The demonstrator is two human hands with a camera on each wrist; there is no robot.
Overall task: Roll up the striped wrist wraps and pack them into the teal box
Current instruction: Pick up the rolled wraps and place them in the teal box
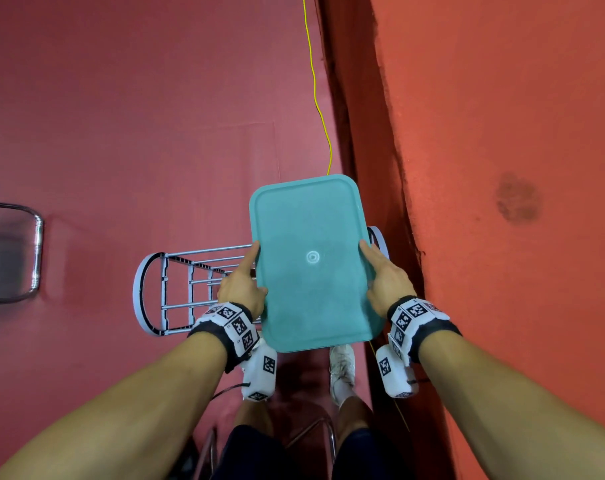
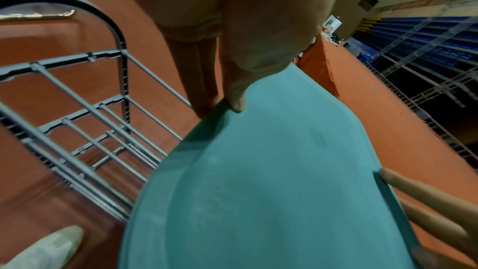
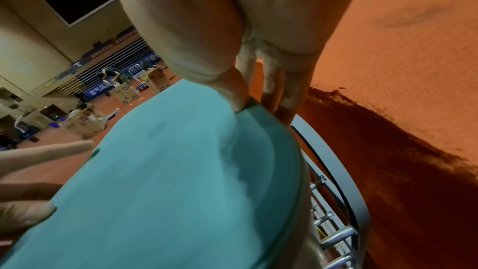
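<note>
The teal box [image 1: 311, 258] is held lid-up in the air in front of me, above a grey wire rack. My left hand [image 1: 243, 285] grips its left edge, thumb [image 2: 236, 99] on the lid rim and fingers down the side. My right hand [image 1: 386, 282] grips the right edge the same way, thumb [image 3: 234, 91] on the rim. The closed lid [image 2: 271, 181] [image 3: 168, 171] hides the inside. No striped wrist wraps show in any view.
A grey wire rack [image 1: 176, 289] [image 2: 90, 109] [image 3: 333, 171] stands on the red floor under the box. A raised orange-red platform [image 1: 502, 168] runs along the right. A yellow cord [image 1: 316, 98] lies ahead, a chrome chair [image 1: 14, 251] stands far left, and my shoe [image 1: 342, 368] is below.
</note>
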